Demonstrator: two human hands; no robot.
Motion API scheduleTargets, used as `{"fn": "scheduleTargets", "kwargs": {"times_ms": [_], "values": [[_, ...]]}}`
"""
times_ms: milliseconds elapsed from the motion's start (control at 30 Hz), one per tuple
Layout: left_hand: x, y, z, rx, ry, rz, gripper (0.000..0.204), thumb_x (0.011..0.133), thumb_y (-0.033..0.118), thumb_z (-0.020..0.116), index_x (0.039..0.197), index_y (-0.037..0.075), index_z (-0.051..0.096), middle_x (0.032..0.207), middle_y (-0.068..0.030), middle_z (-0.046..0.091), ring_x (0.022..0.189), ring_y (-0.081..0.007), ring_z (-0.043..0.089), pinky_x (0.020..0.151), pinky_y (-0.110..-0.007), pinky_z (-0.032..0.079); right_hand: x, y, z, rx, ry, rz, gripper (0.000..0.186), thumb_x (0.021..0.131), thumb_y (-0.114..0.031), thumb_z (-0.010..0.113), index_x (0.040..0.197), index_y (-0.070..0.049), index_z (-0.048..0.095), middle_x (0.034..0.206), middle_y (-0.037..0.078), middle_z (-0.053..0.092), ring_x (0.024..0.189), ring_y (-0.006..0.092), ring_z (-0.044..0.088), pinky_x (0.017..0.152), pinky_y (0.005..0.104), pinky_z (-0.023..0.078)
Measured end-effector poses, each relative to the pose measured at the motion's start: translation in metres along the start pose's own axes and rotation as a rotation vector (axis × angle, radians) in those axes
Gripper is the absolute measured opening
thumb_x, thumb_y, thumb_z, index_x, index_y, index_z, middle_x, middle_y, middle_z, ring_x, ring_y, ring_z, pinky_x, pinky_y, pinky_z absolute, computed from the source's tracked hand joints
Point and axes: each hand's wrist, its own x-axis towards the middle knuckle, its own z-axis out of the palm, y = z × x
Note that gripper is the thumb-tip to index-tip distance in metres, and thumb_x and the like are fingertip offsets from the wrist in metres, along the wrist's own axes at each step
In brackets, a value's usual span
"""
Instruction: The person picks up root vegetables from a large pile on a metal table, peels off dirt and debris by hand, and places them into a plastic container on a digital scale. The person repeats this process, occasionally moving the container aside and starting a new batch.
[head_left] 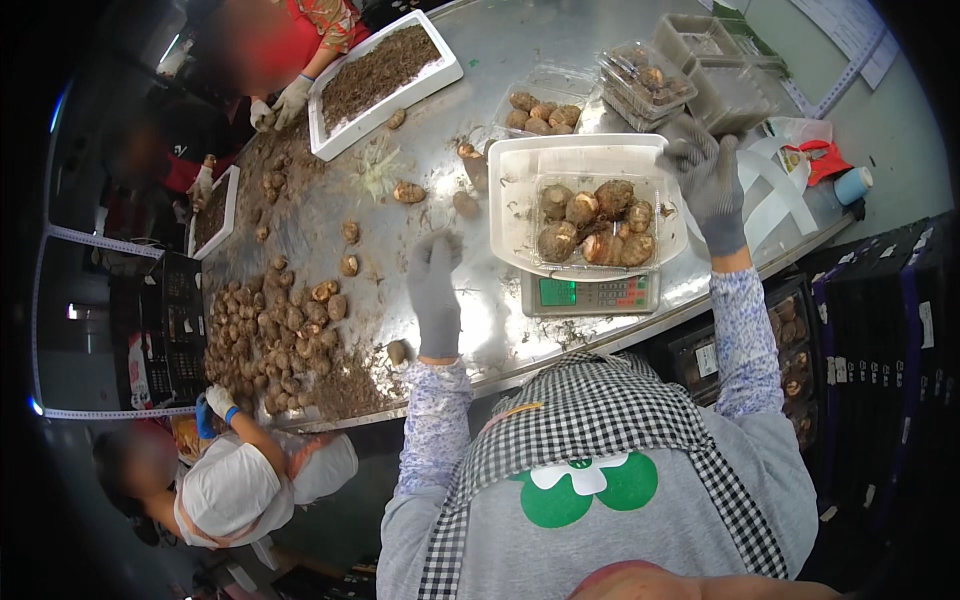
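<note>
My left hand (435,290), in a grey glove, hovers over the steel table left of the scale, holding nothing I can see. Its stretched fingers are blurred. My right hand (712,185), gloved alike, is raised by the right rim of a white plastic tub (512,215), fingers apart and slightly smeared. That tub rests on a digital scale (590,293) with a lit green display. Inside it sits a clear plastic punnet (650,192) with several brown taro corms (583,210). Loose taros (409,192) lie beyond my left hand.
A large taro heap (275,335) covers the table's left part. Behind the tub stand a filled punnet (545,112) and stacked clear punnets (645,80). A white foam box (450,70) of soil is at the far side. Co-workers' gloved hands (293,100) work at the table's edges.
</note>
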Motion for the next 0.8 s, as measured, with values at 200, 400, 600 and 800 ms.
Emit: {"fn": "scheduleTargets", "kwargs": {"times_ms": [200, 400, 600, 800], "values": [[-0.007, 0.008, 0.064, 0.334, -0.184, 0.418, 0.033, 0.1, 0.012, 0.044, 0.128, -0.002, 0.053, 0.129, -0.0158, 0.056, 0.116, -0.0251, 0.055, 0.101, -0.034, 0.043, -0.071, -0.002, 0.018, -0.993, -0.07, -0.197, 0.029, 0.094, -0.011, 0.058, 0.119, 0.002, 0.061, 0.11, 0.013, 0.064, 0.098, 0.0218, 0.062, 0.088, 0.0338, 0.049], [-0.029, -0.019, 0.065, 0.362, -0.33, 0.271, 0.039, 0.096, 0.008, 0.05, 0.134, -0.002, 0.049, 0.128, -0.0169, 0.055, 0.108, -0.0217, 0.057, 0.094, -0.033, 0.047, -0.117, -0.003, 0.053, -1.074, 0.273, 0.057, 0.027, 0.089, -0.014, 0.067, 0.111, 0.001, 0.063, 0.11, 0.013, 0.062, 0.096, 0.0192, 0.061, 0.081, 0.0329, 0.052], [-0.007, 0.015, 0.051, -0.041, -0.558, -0.366, 0.063, 0.093, 0.01, 0.059, 0.145, -0.006, 0.028, 0.085, -0.0112, 0.065, 0.07, -0.0163, 0.064, 0.064, -0.028, 0.053, -0.121, -0.006, 0.048, -0.638, 0.196, 0.623, 0.034, 0.098, -0.03, 0.053, 0.105, 0.003, 0.062, 0.085, 0.007, 0.065, 0.071, 0.0144, 0.062, 0.064, 0.0264, 0.053], [0.008, 0.013, 0.055, -0.196, -0.589, -0.498, 0.057, 0.085, -0.006, 0.057, 0.14, -0.001, 0.041, 0.086, -0.008, 0.063, 0.063, -0.0123, 0.057, 0.055, -0.023, 0.046, -0.127, 0.009, 0.049, -0.48, 0.275, 0.521, 0.03, 0.098, -0.028, 0.052, 0.088, -0.001, 0.058, 0.076, 0.006, 0.064, 0.06, 0.0127, 0.062, 0.053, 0.0261, 0.054]]}}
